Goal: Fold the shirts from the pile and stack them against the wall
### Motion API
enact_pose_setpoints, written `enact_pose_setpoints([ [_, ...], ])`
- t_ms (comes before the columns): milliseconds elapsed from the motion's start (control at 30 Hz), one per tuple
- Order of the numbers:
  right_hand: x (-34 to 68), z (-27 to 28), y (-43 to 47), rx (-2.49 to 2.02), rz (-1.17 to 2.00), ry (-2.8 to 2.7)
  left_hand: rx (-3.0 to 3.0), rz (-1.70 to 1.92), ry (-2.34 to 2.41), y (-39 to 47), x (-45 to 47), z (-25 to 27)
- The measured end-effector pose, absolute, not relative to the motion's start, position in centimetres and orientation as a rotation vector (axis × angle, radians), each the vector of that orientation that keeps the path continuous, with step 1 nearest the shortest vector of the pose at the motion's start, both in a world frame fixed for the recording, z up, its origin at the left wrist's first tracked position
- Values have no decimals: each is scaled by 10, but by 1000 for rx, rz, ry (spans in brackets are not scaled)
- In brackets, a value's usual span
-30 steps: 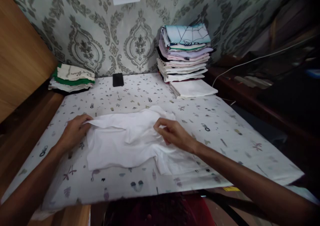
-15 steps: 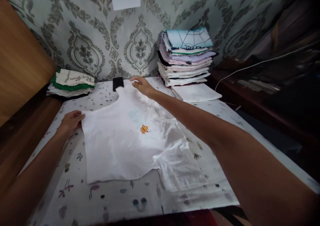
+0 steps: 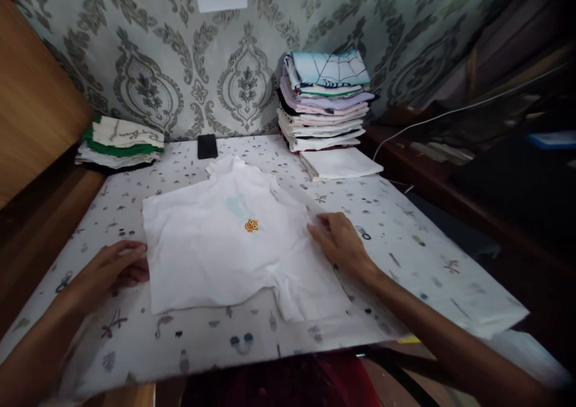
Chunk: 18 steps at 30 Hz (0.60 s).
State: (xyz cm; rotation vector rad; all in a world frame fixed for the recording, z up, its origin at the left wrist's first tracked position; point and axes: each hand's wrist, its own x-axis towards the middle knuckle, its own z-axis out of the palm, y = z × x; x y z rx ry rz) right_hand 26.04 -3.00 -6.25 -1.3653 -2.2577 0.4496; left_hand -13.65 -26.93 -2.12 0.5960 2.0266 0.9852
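A white T-shirt (image 3: 202,245) with a small orange cartoon print lies spread sideways, its hem to the left and one sleeve toward the front edge. My left hand (image 3: 119,266) is beside the hem, fingers loosely bent and the fingertips right at the cloth's edge; no cloth shows gripped. At the shirt's right side is my right hand (image 3: 339,239), thumb and fingers reaching toward the fabric and slightly apart. Its fingertips are at or just over the cloth; whether they press on it I cannot tell.
A tall stack of folded clothes (image 3: 324,104) stands at the back right, with a folded white cloth (image 3: 344,164) before it. Another folded pile (image 3: 121,146) sits back left. A black flat object (image 3: 207,146) lies near the wall. The patterned sheet (image 3: 400,215) covers the table.
My right hand has left the upper sleeve and come down to the shirt's right side. My left hand has slid down along the hem from its upper corner. The shirt lies flatter.
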Motion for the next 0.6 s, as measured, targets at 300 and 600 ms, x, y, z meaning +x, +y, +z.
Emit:
enact_pose_setpoints([
  [300,273,-56,-98,-1221,587,-2280,816,888,2020,-290,-86,-20],
  [600,272,-4,-112,-1206,1703,-1447,630,1494,1919,-283,-51,8],
])
